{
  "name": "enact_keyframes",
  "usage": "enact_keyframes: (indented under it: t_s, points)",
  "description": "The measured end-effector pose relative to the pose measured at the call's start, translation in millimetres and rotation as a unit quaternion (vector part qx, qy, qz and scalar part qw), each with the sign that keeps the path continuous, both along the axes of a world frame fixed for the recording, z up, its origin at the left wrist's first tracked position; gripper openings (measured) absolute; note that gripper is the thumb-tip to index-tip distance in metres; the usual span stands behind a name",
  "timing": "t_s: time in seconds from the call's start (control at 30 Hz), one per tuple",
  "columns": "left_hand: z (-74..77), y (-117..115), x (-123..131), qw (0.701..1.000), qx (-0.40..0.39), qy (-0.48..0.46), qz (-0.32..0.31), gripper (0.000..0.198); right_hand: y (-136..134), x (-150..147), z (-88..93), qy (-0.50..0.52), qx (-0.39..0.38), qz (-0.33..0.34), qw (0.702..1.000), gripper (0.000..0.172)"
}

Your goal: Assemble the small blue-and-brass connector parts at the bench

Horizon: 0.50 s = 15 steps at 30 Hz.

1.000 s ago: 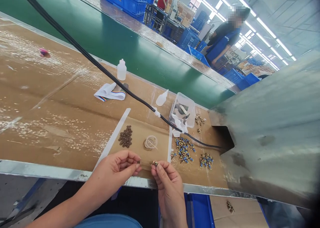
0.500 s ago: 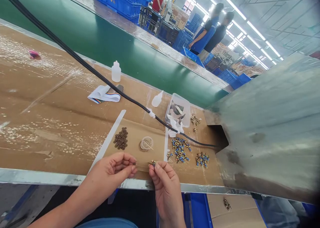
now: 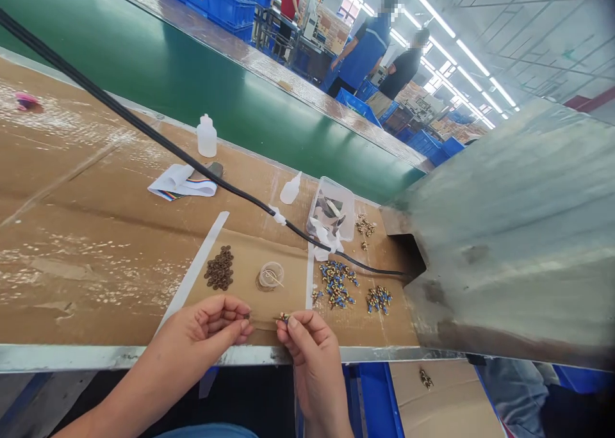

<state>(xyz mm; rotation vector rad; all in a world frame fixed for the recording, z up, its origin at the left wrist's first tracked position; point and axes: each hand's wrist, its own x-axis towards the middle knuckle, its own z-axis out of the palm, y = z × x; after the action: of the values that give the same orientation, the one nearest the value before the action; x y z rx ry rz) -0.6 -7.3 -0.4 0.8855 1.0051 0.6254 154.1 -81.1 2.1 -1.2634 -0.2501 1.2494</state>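
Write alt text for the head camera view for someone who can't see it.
The person's left hand pinches a tiny dark piece and the right hand a small blue-and-brass fitting, over a brown cardboard-covered bench. A heap of small dark rings and scattered blue-and-brass fittings lie just beyond.

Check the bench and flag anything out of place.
A small clump of brass-coloured parts lies on a lower cardboard sheet below the bench edge, away from the piles on top. A pink scrap sits alone at far left.
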Motion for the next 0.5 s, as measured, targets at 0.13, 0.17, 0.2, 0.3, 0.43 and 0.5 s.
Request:
enact_keyframes:
  t_s: [0.13, 0.17, 0.2, 0.3, 0.43, 0.5]
  points:
    - [-0.9, 2.5, 1.8, 1.0, -0.016, 0.003, 0.007, 0.033, -8.6, 15.3, -2.0, -0.103, -0.005, -0.016, 0.995, 0.023]
    - [-0.8, 3.0, 2.1, 1.0, -0.022, 0.007, 0.013, 0.036, -11.1, 20.3, -2.1, -0.127, -0.007, -0.022, 0.992, 0.024]
    - [-1.0, 3.3, 2.3, 0.999, -0.027, 0.01, 0.019, 0.039, -13.5, 25.0, -2.1, -0.15, -0.009, -0.026, 0.988, 0.025]
    - [-2.5, 3.5, 1.9, 0.999, -0.034, 0.013, 0.025, 0.044, -17.9, 35.6, -2.2, -0.224, -0.021, -0.028, 0.974, 0.027]
    - [-3.3, 3.7, 1.0, 0.999, -0.029, 0.017, 0.016, 0.045, -9.7, 39.3, -1.9, -0.353, -0.033, -0.021, 0.935, 0.027]
    - [-2.1, 3.9, 1.1, 0.999, -0.021, 0.018, 0.016, 0.044, 1.9, 39.8, -0.4, -0.445, -0.024, -0.008, 0.895, 0.023]
